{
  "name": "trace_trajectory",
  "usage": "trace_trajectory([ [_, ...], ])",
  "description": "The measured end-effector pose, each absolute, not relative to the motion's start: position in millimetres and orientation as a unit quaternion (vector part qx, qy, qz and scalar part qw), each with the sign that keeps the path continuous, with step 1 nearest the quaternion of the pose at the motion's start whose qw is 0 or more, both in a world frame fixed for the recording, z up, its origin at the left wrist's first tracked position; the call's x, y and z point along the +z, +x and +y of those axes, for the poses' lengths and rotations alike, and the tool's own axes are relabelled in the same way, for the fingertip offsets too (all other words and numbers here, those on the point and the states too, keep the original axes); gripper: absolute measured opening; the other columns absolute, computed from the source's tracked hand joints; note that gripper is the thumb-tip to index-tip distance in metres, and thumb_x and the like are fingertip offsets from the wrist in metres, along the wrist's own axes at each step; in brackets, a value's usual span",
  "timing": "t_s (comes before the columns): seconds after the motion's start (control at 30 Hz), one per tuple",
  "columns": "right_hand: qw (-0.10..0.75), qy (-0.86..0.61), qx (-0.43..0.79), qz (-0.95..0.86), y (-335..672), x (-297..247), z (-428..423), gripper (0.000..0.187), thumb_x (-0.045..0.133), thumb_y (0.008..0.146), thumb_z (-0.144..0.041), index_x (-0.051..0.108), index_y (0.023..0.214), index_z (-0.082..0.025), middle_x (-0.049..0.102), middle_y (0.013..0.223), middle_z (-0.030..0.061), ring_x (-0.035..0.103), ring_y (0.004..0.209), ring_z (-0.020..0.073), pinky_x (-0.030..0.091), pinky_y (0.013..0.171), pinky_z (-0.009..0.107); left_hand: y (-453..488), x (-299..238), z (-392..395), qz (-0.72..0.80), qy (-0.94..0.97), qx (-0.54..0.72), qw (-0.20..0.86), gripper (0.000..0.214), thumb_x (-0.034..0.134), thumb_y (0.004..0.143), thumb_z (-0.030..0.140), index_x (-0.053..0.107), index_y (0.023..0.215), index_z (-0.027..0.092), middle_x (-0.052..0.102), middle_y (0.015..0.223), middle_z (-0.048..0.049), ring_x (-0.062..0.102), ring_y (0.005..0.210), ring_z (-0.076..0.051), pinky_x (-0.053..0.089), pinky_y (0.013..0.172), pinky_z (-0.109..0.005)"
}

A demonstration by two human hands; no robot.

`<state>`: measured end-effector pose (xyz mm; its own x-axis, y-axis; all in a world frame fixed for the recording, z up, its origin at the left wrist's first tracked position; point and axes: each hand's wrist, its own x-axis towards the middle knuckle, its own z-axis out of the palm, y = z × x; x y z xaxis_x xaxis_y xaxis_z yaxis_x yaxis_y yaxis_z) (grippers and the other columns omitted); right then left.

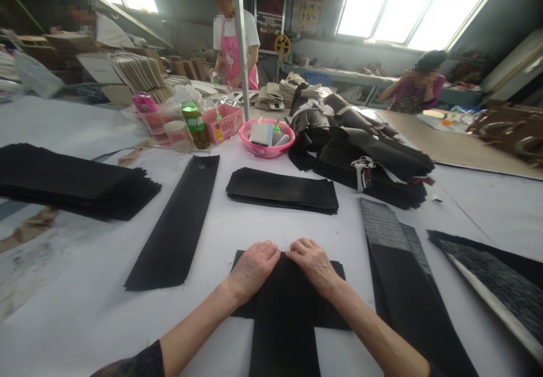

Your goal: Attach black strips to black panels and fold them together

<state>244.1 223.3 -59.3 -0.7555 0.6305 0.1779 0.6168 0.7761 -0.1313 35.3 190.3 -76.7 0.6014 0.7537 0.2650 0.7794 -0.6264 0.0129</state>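
A long black strip point(285, 331) of leather-like material lies lengthwise in front of me, crossing over a wider black piece point(333, 312) set sideways beneath it. At the strip's far end, my left hand point(258, 266) pinches the edge near its left corner, fingers bent together. My right hand point(311, 264) grips the same edge a little to the right, thumb and fingers closed on it. The two hands almost meet. Just beyond them sits a stack of black pieces point(282, 190). A single black strip point(176, 230) lies to the left.
A black stack point(63, 179) is at far left; strips with grey backing point(407, 275) lie on the right. Behind stand a pink basin point(266, 146), a green bottle point(195, 125), a pink basket point(223, 123) and a dark material heap point(360, 139). Several people are beyond the table.
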Motion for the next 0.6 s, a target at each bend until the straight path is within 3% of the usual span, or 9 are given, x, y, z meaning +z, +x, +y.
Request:
trace_trajectory([
  [0.6, 0.098, -0.31, 0.033, -0.945, 254.0, -55.1, 227.9, 0.015, 0.052, 0.095, -0.022, 0.063, 0.106, -0.023, 0.063, 0.096, 0.0022, 0.053, 0.09, 0.0168, 0.042, 0.082, 0.031, 28.6, -79.9, 187.9, -0.4, -0.904, -0.12, 0.092, 0.03, 0.051, 0.087, 0.002, 0.055, 0.117, 0.008, 0.063, 0.115, -0.0134, 0.06, 0.11, -0.025, 0.051, 0.096, -0.037],
])
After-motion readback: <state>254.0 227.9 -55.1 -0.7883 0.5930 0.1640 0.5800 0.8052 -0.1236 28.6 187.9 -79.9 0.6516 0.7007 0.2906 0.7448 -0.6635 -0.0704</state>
